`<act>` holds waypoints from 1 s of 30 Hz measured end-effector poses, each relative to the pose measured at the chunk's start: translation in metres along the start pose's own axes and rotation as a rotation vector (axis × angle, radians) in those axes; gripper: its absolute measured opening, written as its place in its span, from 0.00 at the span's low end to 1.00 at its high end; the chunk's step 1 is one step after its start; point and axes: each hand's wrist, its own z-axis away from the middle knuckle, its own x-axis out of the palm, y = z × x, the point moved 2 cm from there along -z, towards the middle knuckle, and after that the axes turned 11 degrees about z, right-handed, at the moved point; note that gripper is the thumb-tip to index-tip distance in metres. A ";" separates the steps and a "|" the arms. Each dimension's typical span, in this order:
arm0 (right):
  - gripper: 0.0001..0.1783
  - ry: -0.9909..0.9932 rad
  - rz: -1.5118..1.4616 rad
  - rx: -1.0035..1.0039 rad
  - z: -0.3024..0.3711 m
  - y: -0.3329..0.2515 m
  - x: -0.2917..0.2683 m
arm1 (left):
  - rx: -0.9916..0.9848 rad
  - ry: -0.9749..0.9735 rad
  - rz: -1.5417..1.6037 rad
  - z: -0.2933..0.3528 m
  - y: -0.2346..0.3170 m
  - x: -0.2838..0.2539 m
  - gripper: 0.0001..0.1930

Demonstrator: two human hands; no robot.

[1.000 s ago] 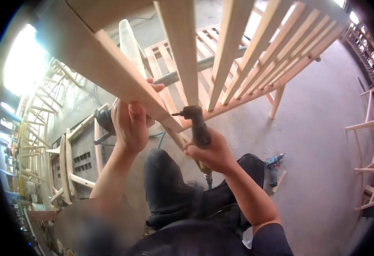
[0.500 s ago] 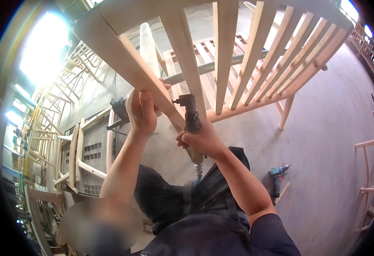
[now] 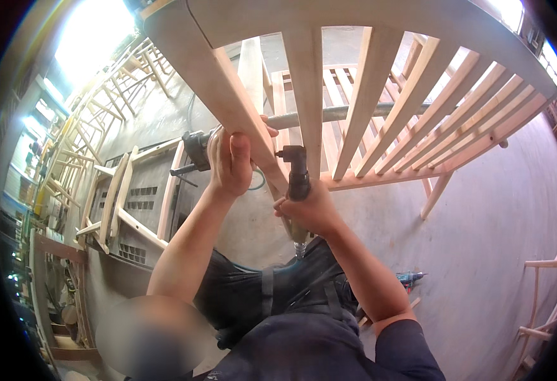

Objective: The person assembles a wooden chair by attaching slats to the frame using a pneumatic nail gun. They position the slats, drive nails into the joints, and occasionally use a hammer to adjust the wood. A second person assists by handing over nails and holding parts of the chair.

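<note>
A pale wooden slatted bench frame leans up before me, its slats fanning away to the right. My left hand is closed round its left post, the thumb on the near face and fingertips showing behind. In my right hand is a right-angle air driver, its hose fitting pointing down toward my lap. The driver's angled head sits between the post and the first slat, its short tip pointing left at the post's side. A metal pipe clamp spans behind the slats, its black jaw beside my left hand.
A cordless drill lies on the floor to the right, partly hidden by my arm. Wooden frame parts rest on a dark slotted surface at left. Several chair frames stand at far left, with more wooden pieces along the right.
The bench frame and both hands sit farther right in view. The driver stays against the post in my right hand, and the left grip holds. My arm now covers more of the cordless drill.
</note>
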 end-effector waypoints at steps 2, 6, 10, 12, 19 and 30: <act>0.06 -0.017 0.030 0.000 0.001 -0.003 -0.002 | 0.015 0.009 -0.015 0.001 -0.001 -0.001 0.36; 0.06 -0.030 0.017 0.003 0.000 -0.003 -0.002 | 0.030 0.035 -0.010 0.001 -0.003 0.003 0.34; 0.06 -0.058 0.032 0.006 0.000 -0.006 -0.003 | -0.008 0.030 0.011 0.005 -0.001 0.002 0.33; 0.07 -0.065 0.045 0.006 -0.001 -0.005 -0.005 | -0.075 0.007 0.010 0.003 0.003 0.003 0.33; 0.07 -0.084 0.095 -0.012 -0.004 -0.002 -0.009 | -0.094 0.023 0.056 0.002 0.002 0.004 0.41; 0.07 -0.113 0.180 -0.031 -0.014 0.004 -0.015 | -0.167 0.039 0.099 0.006 -0.004 0.003 0.45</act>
